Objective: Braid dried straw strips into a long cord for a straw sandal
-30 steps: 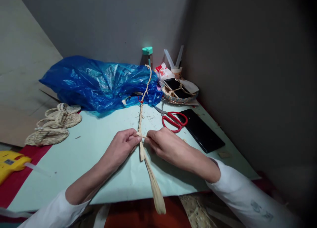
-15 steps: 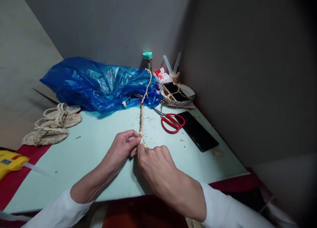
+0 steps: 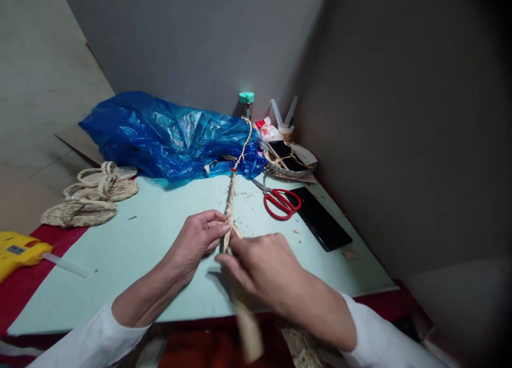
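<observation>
A braided cord [image 3: 232, 194] of pale plant fibre, like straw or raffia, runs toward me from a red tie near the blue bag. My left hand [image 3: 202, 233] pinches its near end between thumb and fingers, where flat strands fan out. Close on the right, my right hand [image 3: 260, 261] is curled around strands, thumb reaching left and its edges slightly blurred. Below it hangs a loose fibre strip [image 3: 248, 330], smeared by motion. Exactly which strands the right fingers grip is partly hidden.
Red-handled scissors [image 3: 282, 204] and a black phone [image 3: 322, 218] lie right. Behind are a blue plastic bag [image 3: 160, 138], a green-lidded jar [image 3: 247, 104] and a basket [image 3: 292, 170] holding another phone. Woven sandals [image 3: 80, 212] and a yellow glue gun [image 3: 24, 253] sit left.
My right hand has opened its thumb away and shifted slightly right and down from the left fingertips. More flat strands show, and a loose strip now hangs below. The left hand keeps its pinch.
</observation>
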Available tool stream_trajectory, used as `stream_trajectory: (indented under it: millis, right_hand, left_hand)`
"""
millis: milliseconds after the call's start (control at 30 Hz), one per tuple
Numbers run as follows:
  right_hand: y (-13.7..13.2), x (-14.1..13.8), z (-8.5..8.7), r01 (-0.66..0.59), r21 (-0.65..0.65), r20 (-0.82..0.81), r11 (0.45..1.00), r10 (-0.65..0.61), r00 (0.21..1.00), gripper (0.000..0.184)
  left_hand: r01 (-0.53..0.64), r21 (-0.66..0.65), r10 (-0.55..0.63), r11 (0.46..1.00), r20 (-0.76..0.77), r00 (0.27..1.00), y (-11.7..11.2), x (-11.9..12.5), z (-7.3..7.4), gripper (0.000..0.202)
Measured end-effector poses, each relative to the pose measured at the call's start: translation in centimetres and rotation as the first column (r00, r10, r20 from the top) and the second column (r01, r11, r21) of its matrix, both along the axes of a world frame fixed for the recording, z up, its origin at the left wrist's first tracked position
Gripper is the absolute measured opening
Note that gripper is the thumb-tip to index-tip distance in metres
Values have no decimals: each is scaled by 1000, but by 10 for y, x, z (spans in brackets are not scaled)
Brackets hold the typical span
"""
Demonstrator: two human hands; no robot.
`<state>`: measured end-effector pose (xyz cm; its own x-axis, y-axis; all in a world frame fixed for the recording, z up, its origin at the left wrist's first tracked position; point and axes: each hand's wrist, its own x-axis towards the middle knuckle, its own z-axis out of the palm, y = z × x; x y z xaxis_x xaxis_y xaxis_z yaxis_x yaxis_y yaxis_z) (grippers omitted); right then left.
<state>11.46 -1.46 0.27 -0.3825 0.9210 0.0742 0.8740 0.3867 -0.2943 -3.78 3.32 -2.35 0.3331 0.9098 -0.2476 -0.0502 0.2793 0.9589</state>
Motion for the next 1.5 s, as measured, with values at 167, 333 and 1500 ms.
stream_trajectory:
  millis: [167, 333, 1500]
  right_hand:
    - [28, 21, 9, 28, -121, -410, 992, -75, 909, 27]
    - [46, 9, -18, -339, -514, -737, 788, -204, 645, 29]
    - [37, 10, -27, -377, -459, -887, 804, -390, 247, 20]
  left_hand:
    - [46, 29, -46, 999, 1, 999, 1, 0, 3, 21]
    - [58, 57, -56, 997, -22, 998, -1, -3, 0, 19]
    - [695, 705, 534, 144, -646, 545, -35, 4, 4, 26]
